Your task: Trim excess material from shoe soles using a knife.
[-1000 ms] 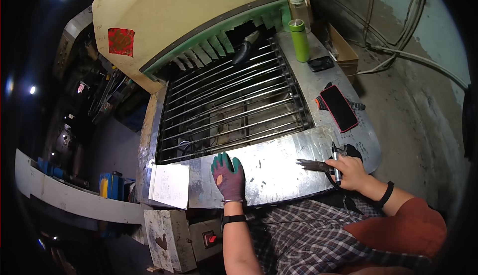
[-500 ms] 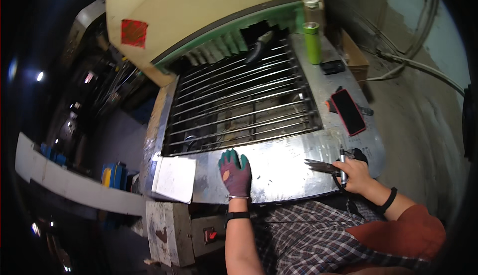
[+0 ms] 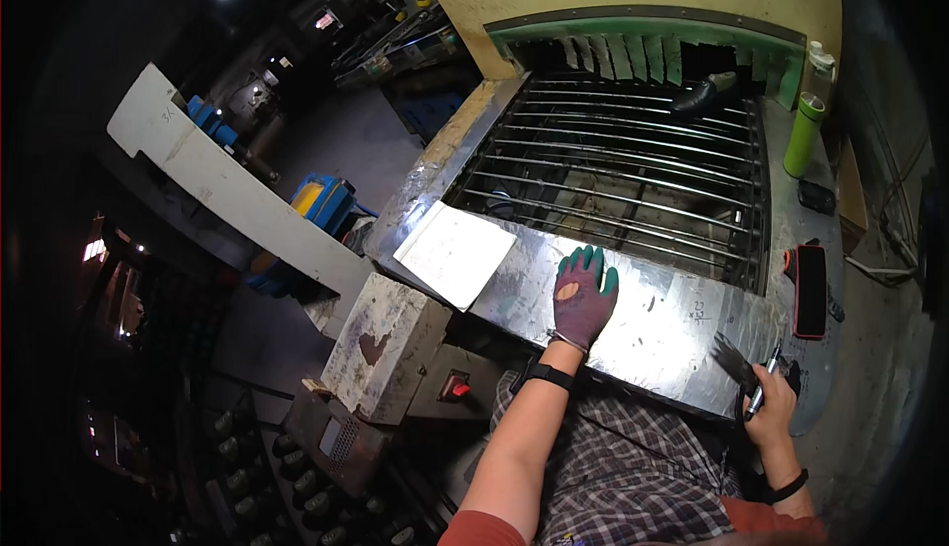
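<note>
My left hand [image 3: 585,299], in a maroon and green glove with a hole on its back, lies flat on the metal tabletop [image 3: 643,348], fingers stretched out toward the rods. To its left is an open notebook [image 3: 457,252] with white pages. Near the table's right front edge, my bare right hand [image 3: 774,410] is closed around a silver and black pen [image 3: 763,383]. A dark, narrow, pointed tool [image 3: 732,360] sticks out beside that hand. It is blurred, and I cannot tell whether the hand holds it too.
Beyond the tabletop stretches a bed of metal rods [image 3: 633,175] with a black shoe [image 3: 700,99] on it, before a strip curtain [image 3: 623,57]. A phone [image 3: 810,292], a green bottle [image 3: 805,136] and a black object [image 3: 817,196] stand or lie at right. A red switch [image 3: 458,388] is below.
My view has swung left, so the table appears further right and more of the floor at left shows. The left hand stays flat on the tabletop; the right hand keeps the pen.
</note>
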Tool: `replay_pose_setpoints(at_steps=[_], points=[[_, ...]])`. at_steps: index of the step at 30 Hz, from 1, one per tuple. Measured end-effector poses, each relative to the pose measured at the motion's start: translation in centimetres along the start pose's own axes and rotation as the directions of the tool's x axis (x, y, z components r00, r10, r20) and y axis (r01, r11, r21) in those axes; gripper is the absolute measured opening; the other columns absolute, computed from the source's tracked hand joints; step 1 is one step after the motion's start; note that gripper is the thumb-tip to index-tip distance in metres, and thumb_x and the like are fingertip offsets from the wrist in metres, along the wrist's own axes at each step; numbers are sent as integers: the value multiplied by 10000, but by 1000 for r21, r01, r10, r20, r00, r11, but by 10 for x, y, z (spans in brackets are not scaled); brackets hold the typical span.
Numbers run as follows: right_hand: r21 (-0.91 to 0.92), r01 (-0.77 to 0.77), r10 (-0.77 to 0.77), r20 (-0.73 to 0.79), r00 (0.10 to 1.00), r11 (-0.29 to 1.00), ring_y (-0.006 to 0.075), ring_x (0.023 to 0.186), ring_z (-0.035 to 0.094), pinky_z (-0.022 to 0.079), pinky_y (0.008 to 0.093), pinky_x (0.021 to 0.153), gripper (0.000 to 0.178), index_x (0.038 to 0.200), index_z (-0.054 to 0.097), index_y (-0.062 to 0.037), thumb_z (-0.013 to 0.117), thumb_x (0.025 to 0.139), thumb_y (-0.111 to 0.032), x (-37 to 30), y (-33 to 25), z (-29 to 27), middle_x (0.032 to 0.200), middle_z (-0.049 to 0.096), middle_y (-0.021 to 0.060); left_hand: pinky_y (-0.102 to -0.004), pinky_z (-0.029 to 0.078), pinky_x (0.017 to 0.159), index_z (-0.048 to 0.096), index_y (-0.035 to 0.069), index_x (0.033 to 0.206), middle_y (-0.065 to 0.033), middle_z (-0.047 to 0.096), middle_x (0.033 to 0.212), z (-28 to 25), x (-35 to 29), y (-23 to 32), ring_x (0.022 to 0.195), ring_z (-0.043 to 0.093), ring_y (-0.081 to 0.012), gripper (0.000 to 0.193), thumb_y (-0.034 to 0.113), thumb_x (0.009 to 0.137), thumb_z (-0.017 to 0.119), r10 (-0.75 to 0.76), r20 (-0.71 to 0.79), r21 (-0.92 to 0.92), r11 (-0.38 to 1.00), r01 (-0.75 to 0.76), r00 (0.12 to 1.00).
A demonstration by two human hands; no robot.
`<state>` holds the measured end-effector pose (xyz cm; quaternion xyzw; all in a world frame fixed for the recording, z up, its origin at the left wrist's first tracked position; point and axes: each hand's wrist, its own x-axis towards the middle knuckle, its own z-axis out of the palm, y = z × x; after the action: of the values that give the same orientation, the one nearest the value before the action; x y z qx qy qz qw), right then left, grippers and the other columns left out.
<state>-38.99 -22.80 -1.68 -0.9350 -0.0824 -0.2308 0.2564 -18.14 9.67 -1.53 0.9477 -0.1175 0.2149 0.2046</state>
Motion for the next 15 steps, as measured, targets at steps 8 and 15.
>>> replay_pose_setpoints(at_steps=[8, 15], points=[[77, -64, 59, 69, 996, 995, 397, 777, 573, 463, 448, 694, 478, 1143, 580, -52, 612, 666, -40, 5, 5, -3, 887, 576, 195, -449, 334, 1060, 587, -10, 1165, -215, 567, 1224, -2, 0, -1, 1195, 487, -374, 419, 292, 876, 554, 0, -23, -36, 999, -1, 1000], [-56, -279, 280, 14, 960, 959, 359, 1090, 562, 427, 386, 942, 563, 1277, 532, -43, 544, 721, 48, 5, 40, -41, 1148, 596, 180, -442, 330, 1066, 598, -19, 1167, -232, 560, 1247, -2, 1, 5, 1191, 487, -388, 425, 296, 892, 521, -39, -13, -97, 995, 37, 999]])
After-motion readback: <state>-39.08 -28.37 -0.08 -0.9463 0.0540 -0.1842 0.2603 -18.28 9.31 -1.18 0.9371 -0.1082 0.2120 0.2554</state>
